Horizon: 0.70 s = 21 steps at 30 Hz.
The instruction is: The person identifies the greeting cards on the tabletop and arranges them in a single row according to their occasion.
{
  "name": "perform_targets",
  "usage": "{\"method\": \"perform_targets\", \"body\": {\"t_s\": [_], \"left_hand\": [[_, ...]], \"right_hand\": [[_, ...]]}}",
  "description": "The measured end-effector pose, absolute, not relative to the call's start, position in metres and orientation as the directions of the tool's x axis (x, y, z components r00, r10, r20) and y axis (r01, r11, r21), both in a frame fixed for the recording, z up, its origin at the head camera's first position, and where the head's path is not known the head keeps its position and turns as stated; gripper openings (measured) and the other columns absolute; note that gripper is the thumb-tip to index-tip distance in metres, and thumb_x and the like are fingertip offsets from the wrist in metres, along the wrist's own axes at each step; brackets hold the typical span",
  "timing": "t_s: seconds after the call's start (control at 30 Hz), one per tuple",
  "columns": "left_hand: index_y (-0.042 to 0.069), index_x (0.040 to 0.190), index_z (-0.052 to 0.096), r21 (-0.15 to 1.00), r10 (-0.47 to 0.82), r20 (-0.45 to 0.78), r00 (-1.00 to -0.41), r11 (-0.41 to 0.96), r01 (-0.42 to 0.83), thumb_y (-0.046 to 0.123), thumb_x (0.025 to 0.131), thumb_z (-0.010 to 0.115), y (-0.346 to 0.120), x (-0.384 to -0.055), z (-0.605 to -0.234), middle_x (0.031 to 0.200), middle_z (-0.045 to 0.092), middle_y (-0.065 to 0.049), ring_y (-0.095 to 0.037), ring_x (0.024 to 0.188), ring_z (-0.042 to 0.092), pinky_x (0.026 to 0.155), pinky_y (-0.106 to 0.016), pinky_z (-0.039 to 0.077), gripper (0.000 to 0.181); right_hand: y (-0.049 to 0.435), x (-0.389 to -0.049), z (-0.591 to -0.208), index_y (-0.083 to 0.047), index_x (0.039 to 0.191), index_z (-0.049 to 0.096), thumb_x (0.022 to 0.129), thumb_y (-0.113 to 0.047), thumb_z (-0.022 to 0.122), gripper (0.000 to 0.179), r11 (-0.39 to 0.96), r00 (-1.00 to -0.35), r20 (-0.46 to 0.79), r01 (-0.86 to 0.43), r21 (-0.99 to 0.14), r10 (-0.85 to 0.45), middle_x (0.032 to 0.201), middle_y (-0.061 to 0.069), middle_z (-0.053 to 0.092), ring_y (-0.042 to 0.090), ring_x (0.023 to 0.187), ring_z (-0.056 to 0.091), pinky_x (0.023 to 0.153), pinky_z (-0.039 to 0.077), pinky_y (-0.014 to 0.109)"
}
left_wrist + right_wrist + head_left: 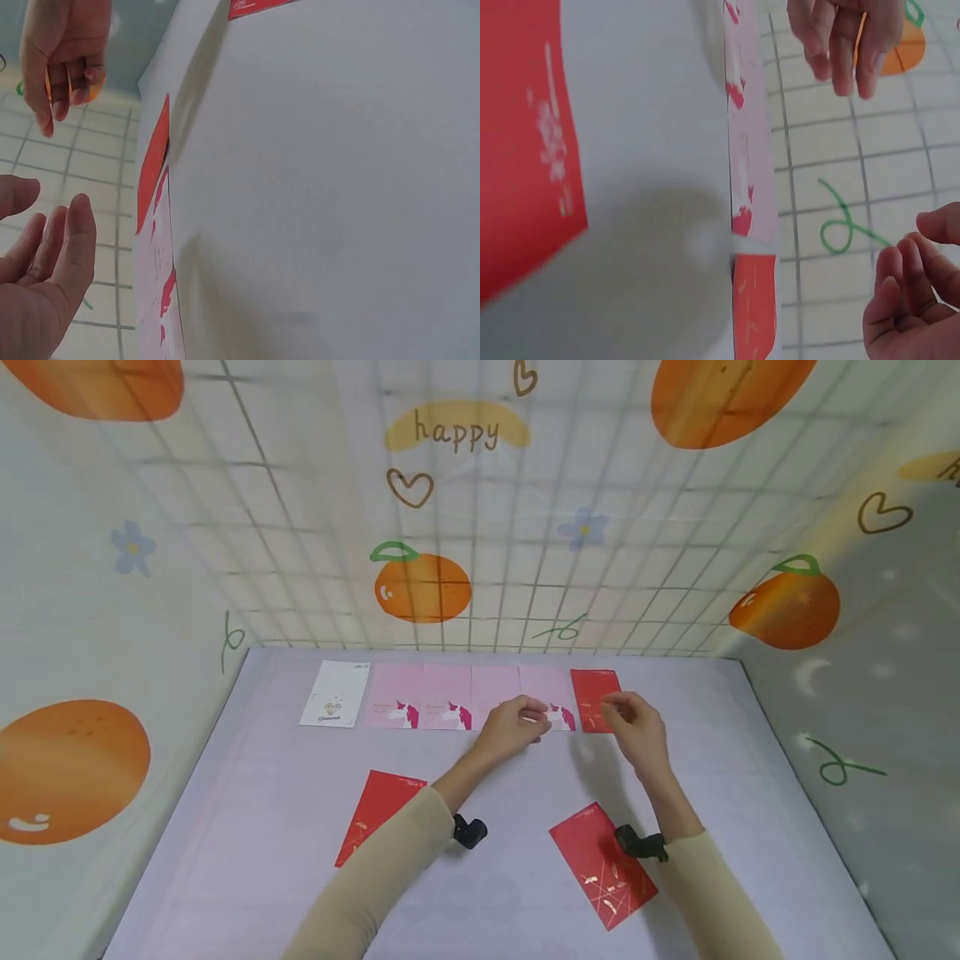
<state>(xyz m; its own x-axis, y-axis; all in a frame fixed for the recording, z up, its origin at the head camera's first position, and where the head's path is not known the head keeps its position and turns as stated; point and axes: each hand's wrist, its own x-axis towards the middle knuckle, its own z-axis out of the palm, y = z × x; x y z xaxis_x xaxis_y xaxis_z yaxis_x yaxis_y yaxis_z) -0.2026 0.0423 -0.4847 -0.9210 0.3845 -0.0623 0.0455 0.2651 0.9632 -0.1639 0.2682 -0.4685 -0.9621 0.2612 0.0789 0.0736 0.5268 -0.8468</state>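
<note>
My left hand [512, 727] hovers over the pink unicorn cards in the head view, fingers loosely bent with nothing between them. My right hand [637, 727] is raised beside the red card [594, 689] at the right end of the row, overlapping its edge in this view. In the left wrist view a gap shows between the left thumb and fingers [75, 240]. The row runs from a white diamond card [335, 693] through several pink cards [396, 685] to the red one. In the right wrist view the right hand [911, 300] holds nothing visible.
A red card [382, 810] lies partly under my left forearm. Another red card [600, 868] lies tilted near my right wrist. Black wrist cameras [470, 832] sit on both wrists. Behind the table [480, 910] hangs a cloth [300, 568] printed with oranges, over a wire grid.
</note>
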Motion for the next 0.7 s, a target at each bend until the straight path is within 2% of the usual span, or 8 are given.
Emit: {"method": "perform_targets", "body": {"t_s": [0.33,0.7], "left_hand": [[0.006,0.121,0.066,0.956,0.395,-0.010,-0.919,0.274,0.108,0.023,0.095,0.070,0.026,-0.191,-0.484,0.104,0.068,0.001,-0.010,0.082,0.070,0.074,-0.027,0.057,0.031],[0.003,0.119,0.065,0.959,0.393,0.003,-0.919,0.260,0.115,0.019,0.094,0.071,0.007,-0.176,-0.482,0.105,0.069,0.000,-0.011,0.087,0.070,0.076,-0.026,0.057,0.030]], "right_hand": [[0.254,-0.152,-0.466,-0.007,0.117,0.067,0.098,-0.024,0.067,0.026,0.534,-0.975,0.132,-0.017,-0.845,0.179,0.108,0.008,0.068,0.023,0.089,0.063,0.068,0.052,0.020],[0.234,-0.147,-0.469,-0.009,0.114,0.070,0.094,-0.019,0.071,0.022,0.541,-0.981,0.154,-0.067,-0.839,0.117,0.099,0.005,0.067,0.022,0.083,0.064,0.070,0.054,0.029]]}}
